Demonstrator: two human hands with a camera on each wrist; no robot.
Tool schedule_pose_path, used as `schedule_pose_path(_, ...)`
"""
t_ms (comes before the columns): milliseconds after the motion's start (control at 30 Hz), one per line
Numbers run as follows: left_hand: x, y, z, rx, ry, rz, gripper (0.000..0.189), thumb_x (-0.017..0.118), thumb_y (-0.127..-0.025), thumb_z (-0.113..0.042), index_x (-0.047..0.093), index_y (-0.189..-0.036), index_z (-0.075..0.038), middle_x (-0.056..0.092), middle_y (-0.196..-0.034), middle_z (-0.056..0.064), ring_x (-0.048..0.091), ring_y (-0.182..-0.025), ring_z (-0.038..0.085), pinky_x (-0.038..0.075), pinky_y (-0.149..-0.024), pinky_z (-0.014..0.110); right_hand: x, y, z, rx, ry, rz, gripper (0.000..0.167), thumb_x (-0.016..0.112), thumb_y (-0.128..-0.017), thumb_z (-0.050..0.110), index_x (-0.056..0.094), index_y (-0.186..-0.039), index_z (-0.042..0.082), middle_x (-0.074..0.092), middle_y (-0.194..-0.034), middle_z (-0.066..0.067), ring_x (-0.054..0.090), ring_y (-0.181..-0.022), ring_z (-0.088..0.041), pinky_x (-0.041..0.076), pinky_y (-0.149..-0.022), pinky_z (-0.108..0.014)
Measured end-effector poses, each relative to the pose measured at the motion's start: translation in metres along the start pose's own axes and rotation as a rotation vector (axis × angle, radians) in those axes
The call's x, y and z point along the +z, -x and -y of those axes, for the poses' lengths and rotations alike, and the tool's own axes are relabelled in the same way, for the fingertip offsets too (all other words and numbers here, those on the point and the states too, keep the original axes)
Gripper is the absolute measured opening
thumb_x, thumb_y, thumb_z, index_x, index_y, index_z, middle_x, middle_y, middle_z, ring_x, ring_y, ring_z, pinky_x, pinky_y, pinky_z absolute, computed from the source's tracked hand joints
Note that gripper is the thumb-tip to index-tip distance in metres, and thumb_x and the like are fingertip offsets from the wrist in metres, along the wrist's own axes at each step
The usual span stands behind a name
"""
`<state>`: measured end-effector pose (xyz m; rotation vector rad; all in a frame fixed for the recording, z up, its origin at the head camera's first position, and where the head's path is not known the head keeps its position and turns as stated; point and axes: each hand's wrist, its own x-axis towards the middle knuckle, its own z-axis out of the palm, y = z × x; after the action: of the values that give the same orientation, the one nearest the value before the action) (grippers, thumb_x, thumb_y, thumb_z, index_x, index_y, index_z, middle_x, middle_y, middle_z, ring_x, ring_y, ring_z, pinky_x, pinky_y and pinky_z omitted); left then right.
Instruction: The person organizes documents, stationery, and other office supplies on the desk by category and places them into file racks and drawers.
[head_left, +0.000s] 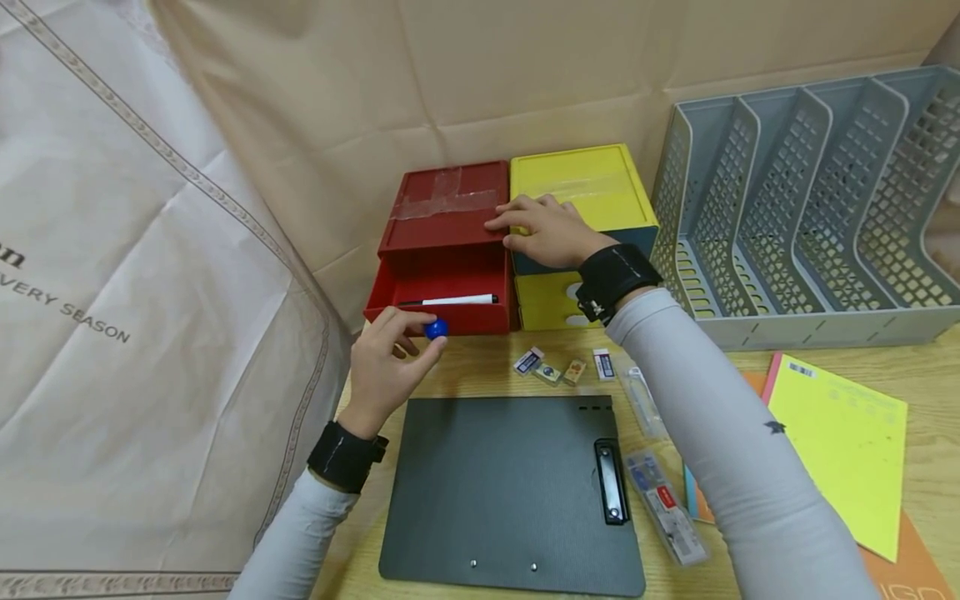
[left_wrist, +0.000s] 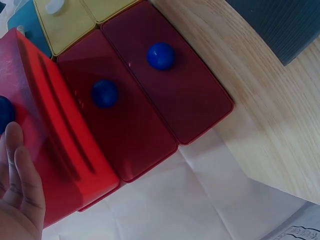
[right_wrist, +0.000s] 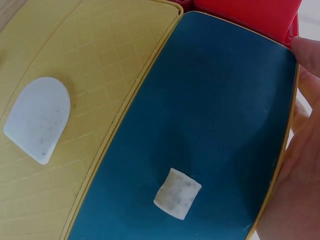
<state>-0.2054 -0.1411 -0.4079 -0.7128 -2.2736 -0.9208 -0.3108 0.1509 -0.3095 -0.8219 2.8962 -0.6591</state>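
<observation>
A red drawer unit [head_left: 450, 204] stands against the cloth backdrop, its top drawer [head_left: 386, 287] pulled out. Inside that drawer lies a white marker [head_left: 457, 299] with a black cap. My left hand [head_left: 386, 362] pinches the drawer's round blue knob [head_left: 436, 329] between thumb and index finger. Two lower drawers with blue knobs [left_wrist: 160, 55] are closed in the left wrist view. My right hand [head_left: 551, 229] rests on top where the red unit meets the yellow drawer unit [head_left: 585, 179], fingers fairly straight. The right wrist view shows the yellow unit's dark blue drawer front [right_wrist: 215, 110] beside that hand.
Several small erasers [head_left: 574, 372] lie before the drawers. Nearer is a dark clipboard [head_left: 510, 492], with a clear plastic case [head_left: 666, 508] beside it. A grey file rack [head_left: 817, 329] stands at right, behind notebooks [head_left: 840, 450].
</observation>
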Motion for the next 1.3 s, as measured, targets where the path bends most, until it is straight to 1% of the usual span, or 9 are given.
schedule_pose_path(167, 0.0002, 0.0005, -0.0001, -0.008, 0.016, -0.003, 0.03, 0.085, -0.083, -0.026, 0.075, -0.109, -0.015, 0.068, -0.093, 0.003, 0.065, -0.068, 0.013, 0.057, -0.057, 0.031, 0.0005, 0.0003, 0.0003, 0.0, -0.004, 0.001, 0.045, 0.052, -0.105, 0.031, 0.052, -0.15, 0.027, 0.036, -0.162, -0.005, 0.03, -0.142, -0.037, 0.023, -0.114, -0.057)
schedule_pose_path(400, 0.0008, -0.0007, -0.0006, -0.01, 0.018, -0.011, 0.03, 0.084, -0.083, -0.026, 0.075, -0.109, -0.014, 0.069, -0.093, 0.004, 0.066, -0.069, 0.017, 0.057, -0.057, 0.032, -0.0014, -0.0002, 0.0006, -0.007, -0.008, -0.002, 0.045, 0.05, -0.106, 0.031, 0.052, -0.15, 0.025, 0.036, -0.162, -0.005, 0.03, -0.141, -0.037, 0.023, -0.113, -0.057)
schedule_pose_path(633, 0.0015, -0.0014, -0.0011, -0.01, 0.012, -0.012, 0.029, 0.084, -0.083, -0.026, 0.075, -0.108, -0.015, 0.068, -0.092, 0.003, 0.064, -0.069, 0.014, 0.057, -0.057, 0.031, -0.0012, -0.0001, 0.0003, -0.004, -0.022, 0.001, 0.044, 0.048, -0.107, 0.03, 0.052, -0.15, 0.025, 0.036, -0.162, -0.005, 0.03, -0.141, -0.036, 0.022, -0.113, -0.057)
schedule_pose_path(1000, 0.0016, -0.0026, -0.0002, -0.006, 0.013, -0.01, 0.03, 0.084, -0.084, -0.025, 0.074, -0.109, -0.014, 0.068, -0.094, 0.004, 0.065, -0.07, 0.015, 0.057, -0.056, 0.032, -0.0006, 0.0001, 0.0006, -0.006, -0.024, -0.003, 0.043, 0.047, -0.107, 0.03, 0.052, -0.15, 0.025, 0.036, -0.162, -0.005, 0.03, -0.141, -0.036, 0.022, -0.113, -0.057)
schedule_pose_path(1200, 0.003, -0.0035, 0.0007, -0.009, 0.008, -0.015, 0.03, 0.084, -0.083, -0.026, 0.074, -0.109, -0.015, 0.068, -0.094, 0.002, 0.064, -0.071, 0.012, 0.057, -0.057, 0.031, -0.0004, -0.0003, -0.0002, -0.004, -0.012, -0.006, 0.043, 0.047, -0.107, 0.031, 0.053, -0.15, 0.026, 0.036, -0.162, -0.004, 0.031, -0.141, -0.036, 0.023, -0.113, -0.056)
schedule_pose_path(1300, 0.0029, -0.0038, 0.0012, -0.009, 0.0, -0.014, 0.03, 0.084, -0.083, -0.027, 0.074, -0.109, -0.015, 0.068, -0.094, 0.002, 0.065, -0.071, 0.013, 0.057, -0.058, 0.03, 0.0001, -0.0009, -0.0005, -0.005, -0.01, -0.007, 0.043, 0.047, -0.107, 0.031, 0.053, -0.149, 0.026, 0.036, -0.162, -0.004, 0.031, -0.141, -0.036, 0.023, -0.113, -0.056)
